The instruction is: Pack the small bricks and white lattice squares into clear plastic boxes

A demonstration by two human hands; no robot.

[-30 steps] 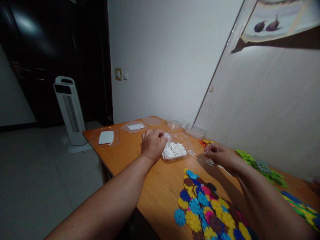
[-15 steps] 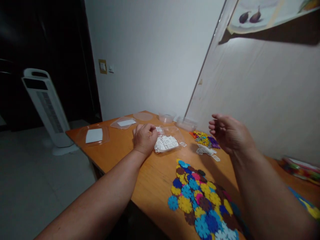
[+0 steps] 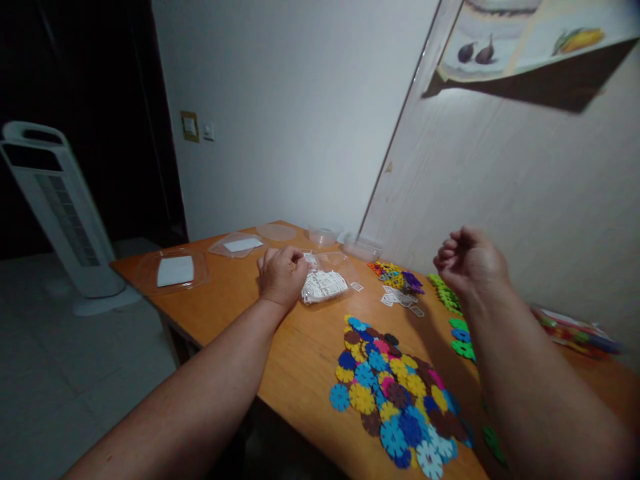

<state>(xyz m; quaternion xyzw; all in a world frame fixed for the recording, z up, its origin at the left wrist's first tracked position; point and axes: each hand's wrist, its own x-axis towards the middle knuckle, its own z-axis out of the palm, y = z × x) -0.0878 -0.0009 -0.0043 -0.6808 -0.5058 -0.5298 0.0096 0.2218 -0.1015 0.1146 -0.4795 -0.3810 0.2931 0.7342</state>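
Observation:
My left hand (image 3: pixel 283 277) is closed at the left rim of a clear plastic container (image 3: pixel 350 265) that holds many small white pieces (image 3: pixel 325 285). My right hand (image 3: pixel 473 263) is raised above the right part of the table, fingers curled in toward the palm; whatever is inside them, if anything, is hidden. Left of that hand and below it lies a loose pile of flat white pieces (image 3: pixel 399 300). Behind this pile are small orange, yellow and purple pieces (image 3: pixel 397 275). Nearer to me spreads a heap of colourful notched discs (image 3: pixel 387 390).
Clear lids (image 3: pixel 147 270) and white cards (image 3: pixel 175 271) lie on the table's (image 3: pixel 235 293) left side. Clear tubs (image 3: pixel 361 248) stand by the wall. Green discs (image 3: pixel 463 340) sit under my right forearm, with a colourful packet (image 3: pixel 575 332) farther right. A tower fan (image 3: pixel 65 213) stands on the floor.
The view has turned slightly to the right. My right hand has moved right relative to the piles, its fingers more curled, uncovering green discs. My left hand stays at the container.

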